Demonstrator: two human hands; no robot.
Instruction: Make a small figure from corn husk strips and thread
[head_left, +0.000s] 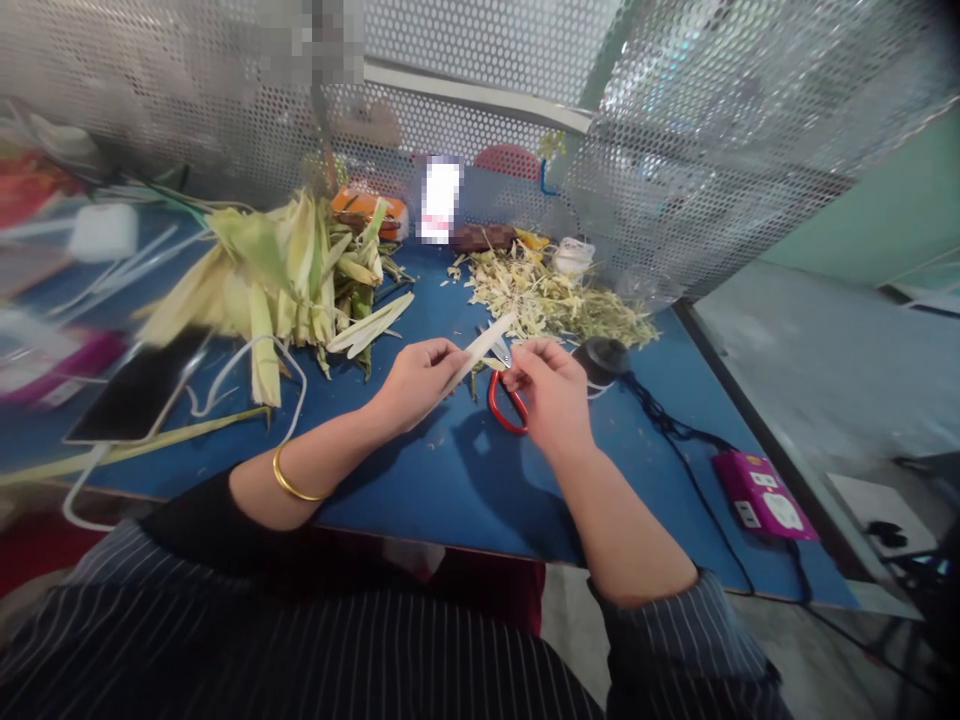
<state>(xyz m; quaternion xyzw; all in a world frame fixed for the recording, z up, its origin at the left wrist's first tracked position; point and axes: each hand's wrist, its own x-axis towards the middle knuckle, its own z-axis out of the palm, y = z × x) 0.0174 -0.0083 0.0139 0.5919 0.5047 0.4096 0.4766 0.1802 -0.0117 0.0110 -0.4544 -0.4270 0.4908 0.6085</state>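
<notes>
My left hand (426,378) pinches a pale strip of corn husk (487,338) between thumb and fingers; the strip slants up to the right. My right hand (551,385) is just to its right, thumb and fingertips pressed together; what they pinch is too small to make out. Right by these fingertips are scissors with red handles (507,408), blades pointing up and away beside the strip. Part of the scissors is hidden by my right hand, and I cannot tell whether they are held or lie on the table. Beyond the hands lies a heap of shredded husk pieces (525,285).
Whole corn husks (259,255) are piled left on the blue table (420,490). A dark phone (142,385) with a white cable lies nearby. A black spool (601,355) is right of my right hand. A purple power strip (763,495) sits at the right edge, with black cables.
</notes>
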